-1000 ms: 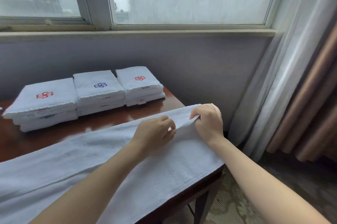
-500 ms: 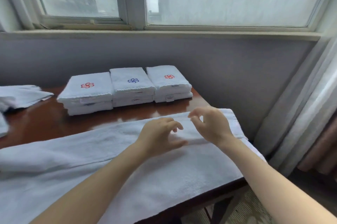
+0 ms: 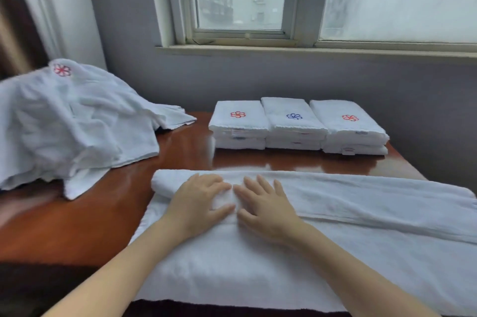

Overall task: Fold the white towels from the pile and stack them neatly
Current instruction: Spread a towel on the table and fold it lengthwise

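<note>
A long white towel (image 3: 361,229) lies spread across the near part of the wooden table (image 3: 85,223), folded lengthwise with its far strip doubled over. My left hand (image 3: 200,200) and my right hand (image 3: 265,204) press flat on that folded strip side by side, fingers straight, near the towel's left end. A loose pile of unfolded white towels (image 3: 64,125) is heaped at the table's left. Three low stacks of folded towels (image 3: 296,123) with red and blue flower emblems stand in a row at the back of the table.
A grey wall with a window sill (image 3: 309,49) runs behind the table. A curtain (image 3: 51,7) hangs at the far left. Bare wood shows between the spread towel and the pile.
Both hands let go of the towel's right end and moved to its left part, where they now press flat. The view swung left, bringing the unfolded pile into sight.
</note>
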{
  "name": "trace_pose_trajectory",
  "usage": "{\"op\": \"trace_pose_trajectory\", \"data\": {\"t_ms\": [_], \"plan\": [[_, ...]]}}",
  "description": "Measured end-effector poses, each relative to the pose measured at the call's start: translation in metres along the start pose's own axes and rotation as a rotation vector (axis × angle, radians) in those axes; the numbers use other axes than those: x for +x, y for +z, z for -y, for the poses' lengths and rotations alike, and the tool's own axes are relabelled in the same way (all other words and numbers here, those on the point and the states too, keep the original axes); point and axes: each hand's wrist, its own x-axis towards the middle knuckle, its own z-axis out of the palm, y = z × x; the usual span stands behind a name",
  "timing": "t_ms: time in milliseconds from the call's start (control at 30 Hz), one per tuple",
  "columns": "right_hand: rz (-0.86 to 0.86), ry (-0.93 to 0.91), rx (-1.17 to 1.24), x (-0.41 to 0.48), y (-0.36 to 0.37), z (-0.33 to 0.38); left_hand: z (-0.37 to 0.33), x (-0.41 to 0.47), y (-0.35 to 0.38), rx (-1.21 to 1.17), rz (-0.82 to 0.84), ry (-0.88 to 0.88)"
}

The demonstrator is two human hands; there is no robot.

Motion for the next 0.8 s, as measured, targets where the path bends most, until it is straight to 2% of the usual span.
{"op": "trace_pose_trajectory", "data": {"t_ms": [100, 233, 467, 600, 800], "plan": [[-0.021, -0.033, -0.016, 0.02, 0.007, 0.001, 0.026, -0.009, -0.002, -0.023, 0.049, -0.101], [-0.019, -0.058, -0.011, 0.047, 0.009, -0.001, 0.052, 0.004, -0.003, -0.084, 0.081, -0.105], [-0.176, -0.08, 0.124, 0.075, 0.003, -0.001, 0.068, 0.027, -0.005, -0.132, -0.125, 0.006], [-0.234, -0.188, 0.163, 0.073, -0.001, 0.006, 0.07, 0.026, -0.003, -0.115, -0.13, 0.074], [-0.118, -0.303, -0.12, 0.083, -0.023, 0.02, 0.074, 0.025, -0.004, -0.101, -0.09, 0.037]]}}
